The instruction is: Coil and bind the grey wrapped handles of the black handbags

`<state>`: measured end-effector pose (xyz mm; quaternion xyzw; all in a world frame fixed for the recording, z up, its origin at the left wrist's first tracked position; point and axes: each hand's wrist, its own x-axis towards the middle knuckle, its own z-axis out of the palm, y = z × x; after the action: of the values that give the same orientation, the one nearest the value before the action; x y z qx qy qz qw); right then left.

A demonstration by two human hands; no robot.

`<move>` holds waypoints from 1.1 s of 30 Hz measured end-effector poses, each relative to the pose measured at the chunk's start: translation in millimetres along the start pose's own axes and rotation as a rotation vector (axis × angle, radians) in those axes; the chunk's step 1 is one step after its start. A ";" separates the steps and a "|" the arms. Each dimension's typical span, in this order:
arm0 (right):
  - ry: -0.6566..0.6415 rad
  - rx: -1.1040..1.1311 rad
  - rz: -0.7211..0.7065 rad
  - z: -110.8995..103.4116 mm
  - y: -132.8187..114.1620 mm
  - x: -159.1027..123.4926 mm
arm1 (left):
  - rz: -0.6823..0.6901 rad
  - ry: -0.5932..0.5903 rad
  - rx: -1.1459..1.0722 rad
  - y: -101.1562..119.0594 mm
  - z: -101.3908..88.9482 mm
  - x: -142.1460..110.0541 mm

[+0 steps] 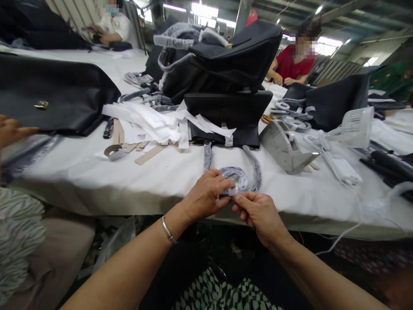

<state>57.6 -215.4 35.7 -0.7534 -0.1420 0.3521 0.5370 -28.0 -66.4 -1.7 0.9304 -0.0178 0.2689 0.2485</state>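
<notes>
At the table's front edge lies a coiled strap (pixel 238 173) in clear plastic wrap. My left hand (pixel 206 193) is closed on the near side of the coil, its thumb and fingers pressed at a small white strip (pixel 232 190). Right beside it, my right hand (pixel 260 213) pinches at the strip's edge; the fingertips partly hide what lies between them. Behind the coil stands a black bag (pixel 222 110), and a plastic-wrapped handle (pixel 254 163) comes down from it to the right of the coil.
White paper strips (pixel 145 120) and tan card strips (pixel 150 154) lie at left. A tape dispenser (pixel 284 148), yellow-handled scissors (pixel 267 119) and a small white fan (pixel 356 127) stand right. Black bags (pixel 222 64) are piled behind. Another person's hand (pixel 13 130) is by a clasped bag (pixel 58 94).
</notes>
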 end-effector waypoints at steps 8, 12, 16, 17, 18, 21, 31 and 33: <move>-0.025 0.172 0.171 1.8 2.9 -5.8 | 0.009 0.036 -0.035 -2.5 2.4 0.5; -0.091 0.286 0.250 1.2 2.4 -9.1 | -0.006 0.033 -0.063 -4.2 2.9 0.3; -0.127 0.242 0.244 -0.3 1.5 -7.2 | -0.048 -0.001 -0.054 -3.8 0.4 1.6; -0.126 0.212 0.231 -0.3 1.5 -6.3 | -0.048 -0.015 -0.044 -2.9 -1.1 2.4; -0.120 0.180 0.217 -0.2 1.6 -5.3 | -0.042 -0.033 -0.031 -1.6 -2.9 3.2; -0.096 0.102 0.180 0.4 3.3 -2.8 | -0.002 -0.122 0.039 4.1 -8.8 6.2; -0.067 0.153 0.057 2.3 -1.7 -0.1 | -0.200 -0.118 -0.151 1.2 -19.4 18.7; -0.085 0.187 0.015 2.8 -8.2 0.9 | -0.261 -0.103 -0.267 -0.6 -28.3 23.6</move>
<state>57.7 -209.7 42.3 -0.6854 -0.1254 0.3994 0.5958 -21.6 -50.1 30.8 0.8962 0.0549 0.1815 0.4011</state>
